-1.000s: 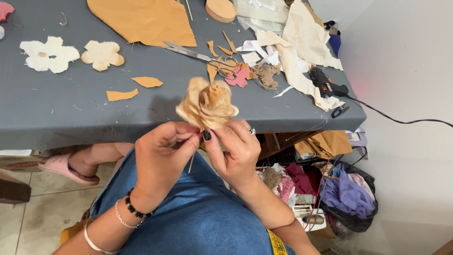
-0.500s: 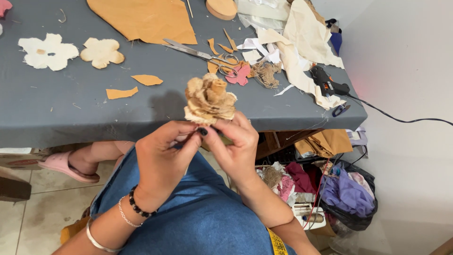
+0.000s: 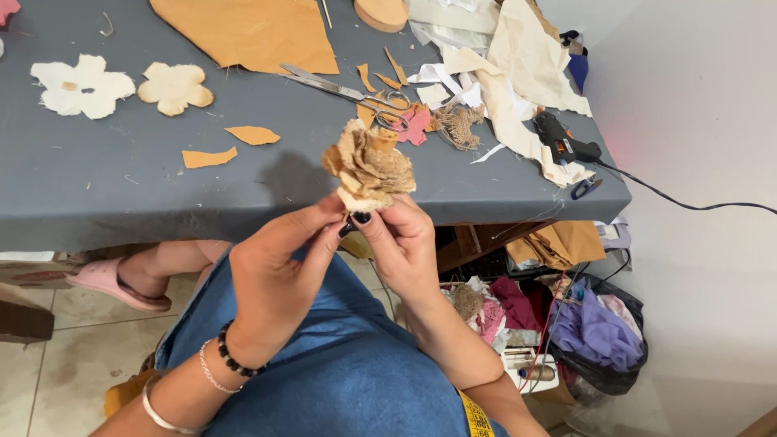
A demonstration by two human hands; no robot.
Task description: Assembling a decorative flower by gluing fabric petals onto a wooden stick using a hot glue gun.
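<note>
The fabric flower [image 3: 368,164], a layered rosette of tan and cream cloth, sits pinched at its base between our two hands, held up just in front of the near edge of the worktop [image 3: 121,202]. Our left hand [image 3: 275,283] closes its fingers [image 3: 324,222] on the underside from the left, and our right hand [image 3: 405,247] meets it there, its dark-nailed fingers [image 3: 362,218] narrowed on the same gathered base; both hands are holding the flower, none spread wide. To do this well, we judge it best to keep the pinch low and firm on the gathered base so the petals stay layered, and to turn the bloom slowly rather than squeeze the outer folds flat.

Farther out on the grey worktop lie two small orange scraps [image 3: 231,146], then the scissors [image 3: 348,93] beside a pink scrap [image 3: 417,125] and a frayed burlap tuft [image 3: 460,125]. A black glue gun [image 3: 566,146] rests near the right edge with its cord trailing off. Beyond these are two flat flower cut-outs [image 3: 121,85] at the left, a large sheet of tan cloth [image 3: 247,32], and a heap of cream cloth [image 3: 518,57] at the far right.
</note>
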